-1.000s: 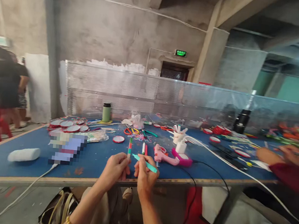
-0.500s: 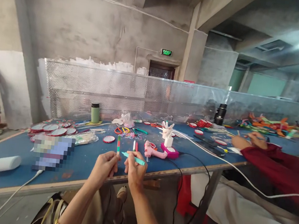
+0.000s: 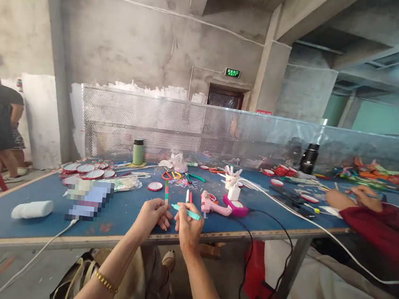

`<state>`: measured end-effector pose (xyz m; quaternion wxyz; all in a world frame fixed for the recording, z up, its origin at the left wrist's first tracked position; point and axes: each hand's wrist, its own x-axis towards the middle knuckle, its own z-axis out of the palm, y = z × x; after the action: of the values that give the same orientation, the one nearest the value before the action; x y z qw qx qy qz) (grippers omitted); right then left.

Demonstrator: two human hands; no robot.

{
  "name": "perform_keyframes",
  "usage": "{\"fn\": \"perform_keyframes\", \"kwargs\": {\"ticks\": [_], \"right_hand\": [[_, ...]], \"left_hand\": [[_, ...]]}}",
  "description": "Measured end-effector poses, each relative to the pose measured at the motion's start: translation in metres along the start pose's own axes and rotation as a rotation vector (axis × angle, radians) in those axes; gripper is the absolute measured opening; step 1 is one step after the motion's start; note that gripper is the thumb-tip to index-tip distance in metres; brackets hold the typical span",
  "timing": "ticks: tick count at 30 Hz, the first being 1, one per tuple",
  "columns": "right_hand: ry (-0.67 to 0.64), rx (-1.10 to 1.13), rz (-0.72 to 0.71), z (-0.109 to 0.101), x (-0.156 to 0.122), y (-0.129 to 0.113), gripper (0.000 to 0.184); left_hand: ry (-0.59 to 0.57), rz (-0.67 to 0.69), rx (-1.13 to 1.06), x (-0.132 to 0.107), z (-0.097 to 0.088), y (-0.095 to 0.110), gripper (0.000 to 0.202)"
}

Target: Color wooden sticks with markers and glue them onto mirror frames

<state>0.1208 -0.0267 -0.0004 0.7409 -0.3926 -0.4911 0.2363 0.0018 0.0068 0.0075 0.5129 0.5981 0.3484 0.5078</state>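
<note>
My left hand (image 3: 152, 216) is closed around a thin stick with red and green bands (image 3: 167, 191), which it holds upright above the front edge of the blue table (image 3: 126, 213). My right hand (image 3: 186, 224) pinches a teal pen-like tool (image 3: 186, 211) that points left towards the stick. The two hands almost touch. A pink glue gun (image 3: 213, 205) lies just beyond my right hand, and a couple of markers (image 3: 189, 196) lie beside it.
Round red-rimmed mirrors (image 3: 86, 169) pile at the left, near a green flask (image 3: 138, 151), scissors (image 3: 171, 175) and a white roll (image 3: 32, 209). A black cable (image 3: 275, 238) hangs off the front edge. A person in a dark red sleeve (image 3: 373, 220) works at the right. A perforated metal screen (image 3: 195, 125) backs the table.
The view has swung slightly back to the left. Both hands hold the same stick and tool in nearly the same pose.
</note>
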Motion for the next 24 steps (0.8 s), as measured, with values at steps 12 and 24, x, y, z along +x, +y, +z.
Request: {"fn": "perform_keyframes", "kwargs": {"ticks": [12,24], "right_hand": [[0.019,0.015,-0.022,-0.001,-0.003,0.002,0.032],[-0.001,-0.048,-0.090,-0.004,-0.002,0.011,0.035]], "left_hand": [[0.169,0.156,0.258,-0.003,-0.004,-0.006,0.024],[0.134,0.128,0.353,0.000,-0.004,-0.011,0.026]]}}
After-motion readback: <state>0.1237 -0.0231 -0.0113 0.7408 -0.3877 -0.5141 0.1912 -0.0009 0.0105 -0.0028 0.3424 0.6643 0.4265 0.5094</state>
